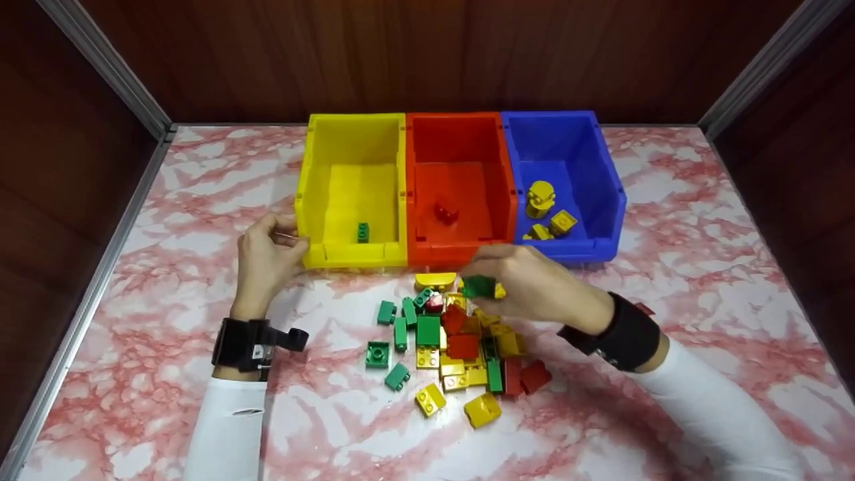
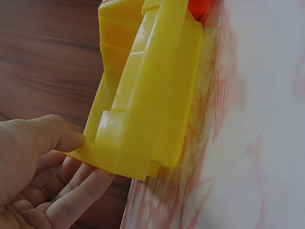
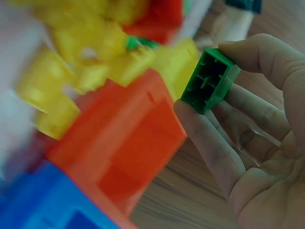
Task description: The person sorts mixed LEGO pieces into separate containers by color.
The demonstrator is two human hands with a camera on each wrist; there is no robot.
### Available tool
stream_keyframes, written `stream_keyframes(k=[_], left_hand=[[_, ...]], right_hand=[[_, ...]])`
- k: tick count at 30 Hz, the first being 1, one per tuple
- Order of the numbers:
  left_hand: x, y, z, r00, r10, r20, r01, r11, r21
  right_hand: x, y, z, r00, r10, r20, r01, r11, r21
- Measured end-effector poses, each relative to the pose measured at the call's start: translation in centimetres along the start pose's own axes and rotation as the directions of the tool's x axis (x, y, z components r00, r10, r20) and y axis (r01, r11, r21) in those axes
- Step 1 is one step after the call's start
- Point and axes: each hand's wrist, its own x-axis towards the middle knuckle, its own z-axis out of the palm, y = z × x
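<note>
My right hand pinches a green toy brick between thumb and fingertips, its hollow underside showing in the right wrist view. It hovers over the far side of a brick pile, in front of the red bin. My left hand grips the front left corner of the yellow bin, thumb on the rim and fingers beneath. Inside the yellow bin lies a green brick. A small red piece is in the red bin, and several yellow pieces are in the blue bin.
Loose green bricks, yellow bricks and red bricks lie mixed on the marbled table. The three bins stand side by side near the brown back wall. A red piece shows partly behind my right wrist.
</note>
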Motion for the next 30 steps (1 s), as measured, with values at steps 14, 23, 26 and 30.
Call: stream_keyframes(k=[14, 23, 26, 30], left_hand=[[0.0, 0.2, 0.0, 1.000, -0.014, 0.011, 0.014, 1.000, -0.007], [0.1, 0.2, 0.0, 1.000, -0.013, -0.003, 0.013, 1.000, -0.006], [0.1, 0.1, 0.0, 1.000, -0.012, -0.008, 0.012, 1.000, 0.003], [0.1, 0.1, 0.0, 1.000, -0.002, -0.009, 0.002, 1.000, 0.020]], right_hand=[[10.1, -1.3, -1.8, 1.000, -0.018, -0.008, 0.018, 0.999, 0.031], [17.1, -1.4, 0.2, 0.996, 0.054, 0.066, -0.052, 0.998, -0.023], [18.9, -1.1, 1.2, 0.991, 0.088, 0.097, -0.079, 0.992, -0.097], [20.7, -1.0, 2.5, 0.979, 0.143, 0.145, -0.118, 0.979, -0.166]])
